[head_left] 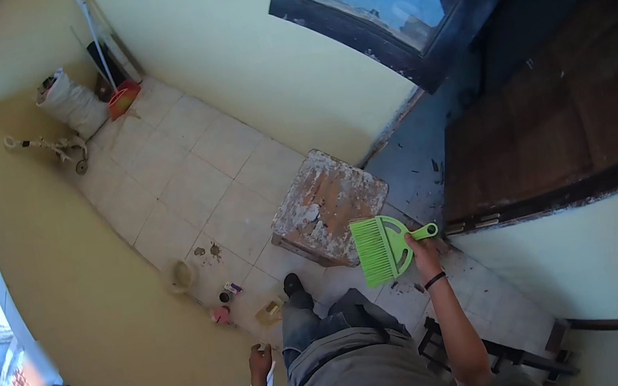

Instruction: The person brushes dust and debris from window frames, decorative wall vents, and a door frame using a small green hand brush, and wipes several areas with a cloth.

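Note:
My right hand (426, 257) is closed round the handle of a bright green hand brush (373, 252), its bristles pointing left. The brush is over the right edge of a worn wooden stool or box (324, 200) with flaking whitish paint on top. My left hand (260, 361) hangs low beside the yellow wall, its fingers curled closed. A small whitish bit shows at its fingertips, and a pale strip (270, 385) shows beside that forearm; what the hand holds, I cannot make out.
A dark-framed window (374, 45) stands open above the stool, near a brown wooden door (555, 113). Debris (436, 181) litters the floor by the doorway. A bucket (180, 276) and small containers line the left wall; a white sack (74, 105) and red dustpan (123, 99) stand in the far corner.

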Demonstrator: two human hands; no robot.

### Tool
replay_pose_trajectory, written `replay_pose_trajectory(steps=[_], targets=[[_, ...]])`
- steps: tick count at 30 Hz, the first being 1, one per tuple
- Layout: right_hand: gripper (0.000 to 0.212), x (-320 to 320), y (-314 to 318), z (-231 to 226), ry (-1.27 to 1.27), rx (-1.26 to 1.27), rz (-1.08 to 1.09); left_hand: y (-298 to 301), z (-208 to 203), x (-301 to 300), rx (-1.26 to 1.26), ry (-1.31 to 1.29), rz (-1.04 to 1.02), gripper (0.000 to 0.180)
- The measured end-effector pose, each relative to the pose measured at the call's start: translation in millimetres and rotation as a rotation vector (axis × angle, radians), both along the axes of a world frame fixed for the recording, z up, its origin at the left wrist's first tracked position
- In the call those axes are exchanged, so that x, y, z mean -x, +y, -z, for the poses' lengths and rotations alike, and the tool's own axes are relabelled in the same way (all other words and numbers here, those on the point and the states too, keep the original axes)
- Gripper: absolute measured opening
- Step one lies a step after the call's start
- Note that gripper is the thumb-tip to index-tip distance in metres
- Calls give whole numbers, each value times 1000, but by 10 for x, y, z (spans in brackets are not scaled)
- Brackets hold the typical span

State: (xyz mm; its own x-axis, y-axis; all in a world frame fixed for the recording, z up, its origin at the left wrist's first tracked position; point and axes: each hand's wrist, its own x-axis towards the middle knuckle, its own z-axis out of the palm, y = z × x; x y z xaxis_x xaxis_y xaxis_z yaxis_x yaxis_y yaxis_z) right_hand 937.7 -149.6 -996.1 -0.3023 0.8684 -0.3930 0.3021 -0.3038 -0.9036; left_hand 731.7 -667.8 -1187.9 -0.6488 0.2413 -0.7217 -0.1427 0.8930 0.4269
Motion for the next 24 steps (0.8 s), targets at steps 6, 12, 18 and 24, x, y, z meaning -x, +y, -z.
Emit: replay_pose_trajectory(steps=[6, 12, 18, 24], targets=[[45, 490, 257, 1172, -252, 219, 275, 1841, -205, 1334, -308, 215, 271, 56], [48, 867, 498, 1714, -258, 305, 400, 3892, -185, 2214, -565, 367, 586, 66], [43, 858, 580, 1914, -262, 305, 414, 5379, 173, 2342, -465, 143, 651, 86], [41, 826, 587, 1788, -75, 376, 523, 5540, 219, 2294, -428, -172, 350, 101]])
